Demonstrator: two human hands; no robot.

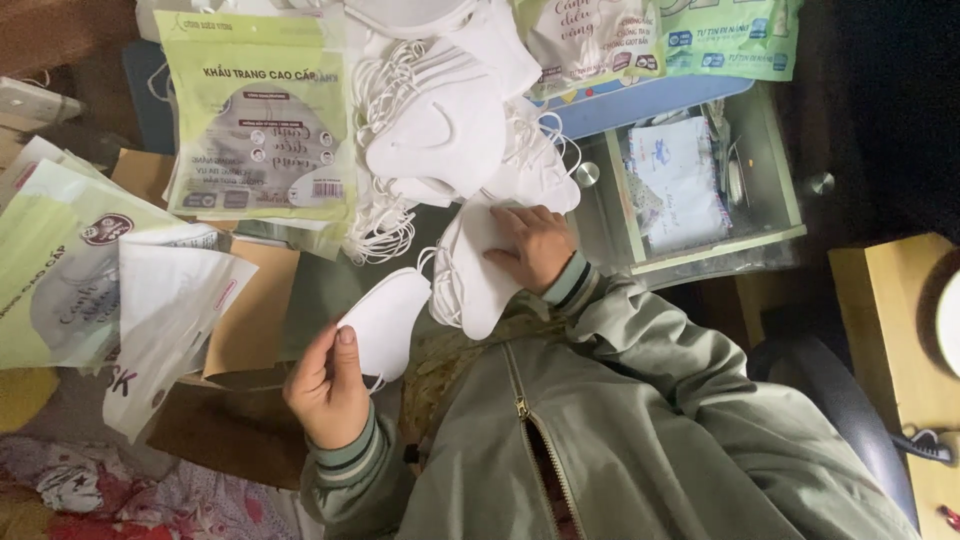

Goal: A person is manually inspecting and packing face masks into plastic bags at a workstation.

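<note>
White folded mask (385, 322), flat mask stack (475, 270)

Left hand (328, 385) fingertips hidden behind white mask (385, 322). Stack of masks (478, 270) partly covered by right hand (535, 245). Green packet (730, 35) at 1 o'clock cut by top edge. Drawer (700, 180) contents unclear.

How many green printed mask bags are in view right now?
4: one green bag top left of the mask pile, one at the left edge, two at the top right. More may lie hidden under the pile.
</note>
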